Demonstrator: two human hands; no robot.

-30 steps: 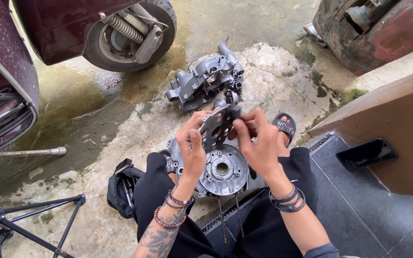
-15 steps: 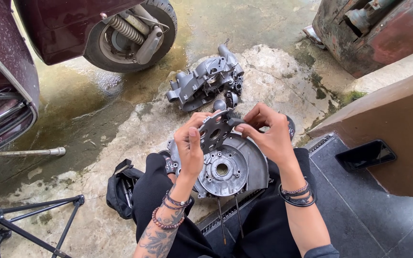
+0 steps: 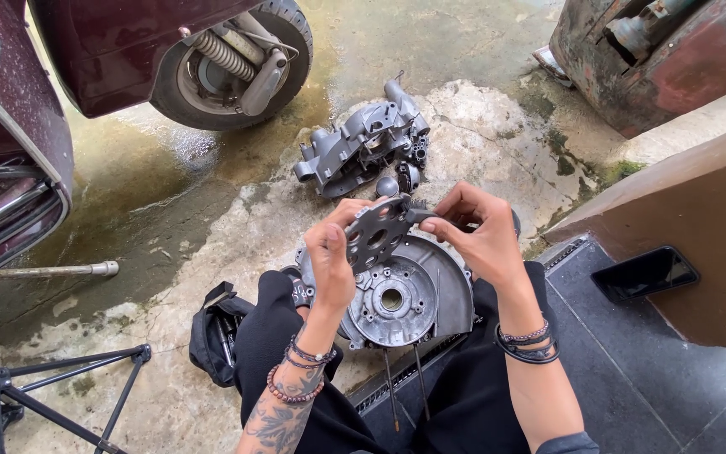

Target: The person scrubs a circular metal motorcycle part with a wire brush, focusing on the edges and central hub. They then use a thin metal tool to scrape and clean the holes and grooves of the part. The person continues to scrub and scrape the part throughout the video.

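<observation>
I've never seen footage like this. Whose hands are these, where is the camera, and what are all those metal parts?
No machine here: a person sits on a step, and the camera on their head looks down at their own hands. The left hand and right hand together hold up a flat grey metal plate with holes in it. The right hand also pinches a small brush against the plate's edge. On the lap rests a round engine casing. Another engine casing lies on the wet concrete ahead, near a scooter wheel. A black bag sits by the left leg, and a dark phone lies on the step.
</observation>
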